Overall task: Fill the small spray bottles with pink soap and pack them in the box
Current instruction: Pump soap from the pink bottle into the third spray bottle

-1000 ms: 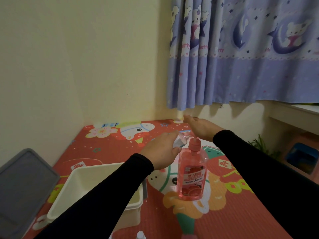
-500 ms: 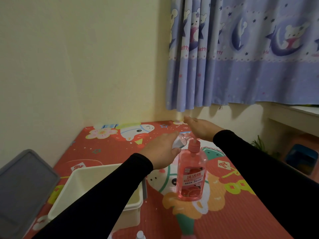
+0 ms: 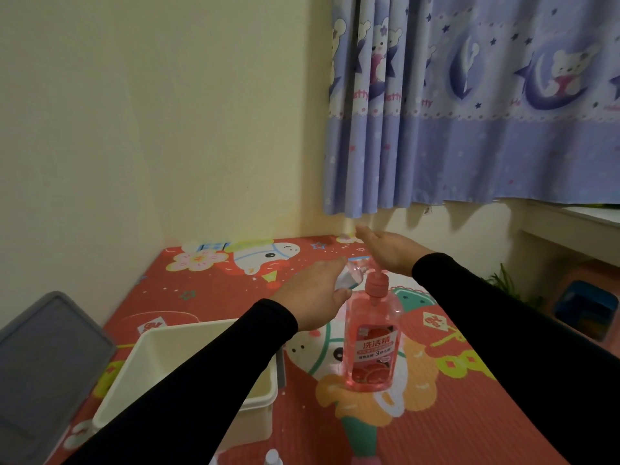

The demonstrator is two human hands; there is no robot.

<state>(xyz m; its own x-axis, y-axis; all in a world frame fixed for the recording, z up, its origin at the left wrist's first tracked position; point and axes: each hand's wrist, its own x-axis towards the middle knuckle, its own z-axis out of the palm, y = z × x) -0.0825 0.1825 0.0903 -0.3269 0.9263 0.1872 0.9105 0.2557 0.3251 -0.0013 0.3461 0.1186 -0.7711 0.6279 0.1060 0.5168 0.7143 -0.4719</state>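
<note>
The left hand [image 3: 313, 293] is wrapped around a small clear spray bottle [image 3: 349, 278], holding it tilted so its open end points right at the pump spout of the big pink soap bottle [image 3: 370, 337]. The right hand [image 3: 391, 250] is flat, fingers stretched out together, palm down over the pink pump head [image 3: 377, 285]; whether it's actually touching the pump is hard to say from this angle, the heel of the hand covers that spot.

So the whole thing hinges on the little bottle's mouth sitting just beside and under the spout. The small bottle's long axis leans up and to the right, while the soap bottle stands upright on the red cartoon play mat [image 3: 453, 414]. The right hand is the nearer one to the pump, and a straight push down looks like the coming move. If the mouth is off even a bit, soap probably goes on the mat.

Around that: the cream plastic box [image 3: 154, 370] sits just to the left, under the left sleeve, near the soap bottle but not touching. A grey lid [image 3: 47, 364] lies further left. The white cap of another small bottle [image 3: 272, 457] pokes in at the bottom edge. Nothing seems to block the way from hand to box.
</note>
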